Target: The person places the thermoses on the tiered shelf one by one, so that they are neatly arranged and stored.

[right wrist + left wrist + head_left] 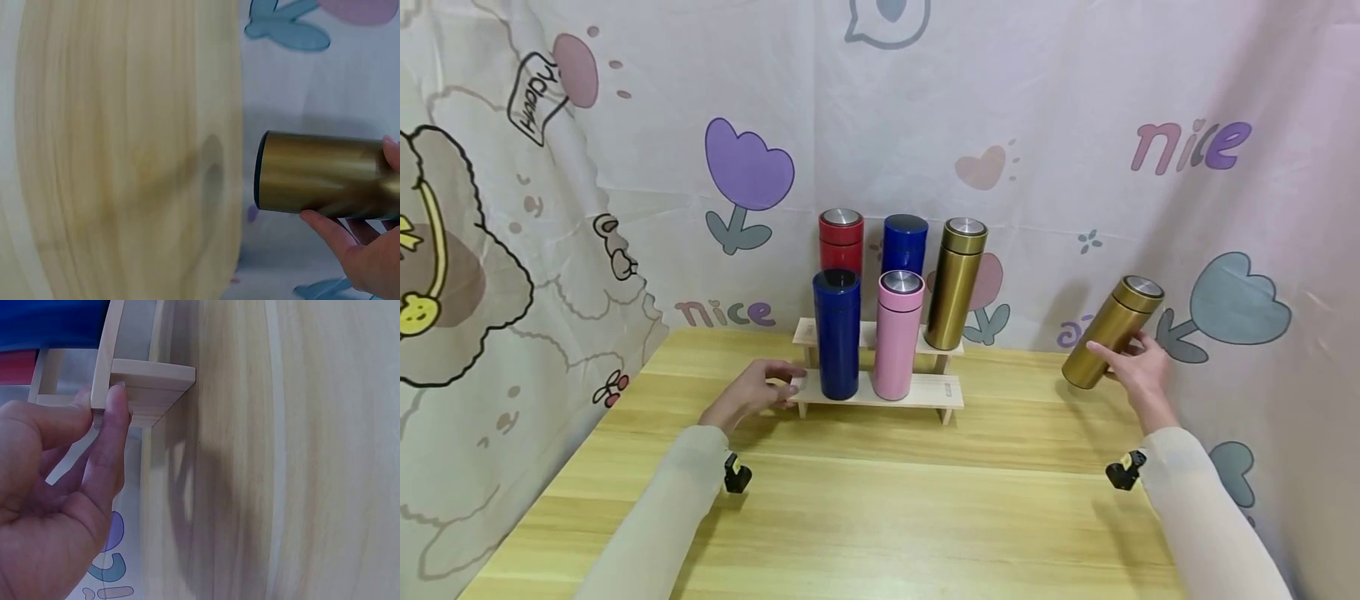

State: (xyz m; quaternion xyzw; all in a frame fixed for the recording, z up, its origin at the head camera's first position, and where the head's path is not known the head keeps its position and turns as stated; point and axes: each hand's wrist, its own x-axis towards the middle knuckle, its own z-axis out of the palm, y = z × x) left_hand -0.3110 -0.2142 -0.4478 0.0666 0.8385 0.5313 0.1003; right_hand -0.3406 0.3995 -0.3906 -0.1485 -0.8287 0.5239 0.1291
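My right hand (1138,367) grips a gold thermos flask (1112,333) at the right of the table, tilted with its silver lid leaning right. In the right wrist view the flask's dark base (259,170) is raised off the wood. My left hand (760,390) pinches the left end of the lower shelf of a two-step wooden stand (936,390), thumb and fingers on the board in the left wrist view. On that lower step stand a blue flask (837,342) and a pink flask (896,346). Behind, on the upper step, are a red flask (841,242), another blue flask (904,242) and another gold flask (955,287).
The stand sits toward the back of a light wooden table (880,517). A printed curtain (880,108) hangs right behind the table and along both sides. A small black device (737,473) is strapped at each wrist.
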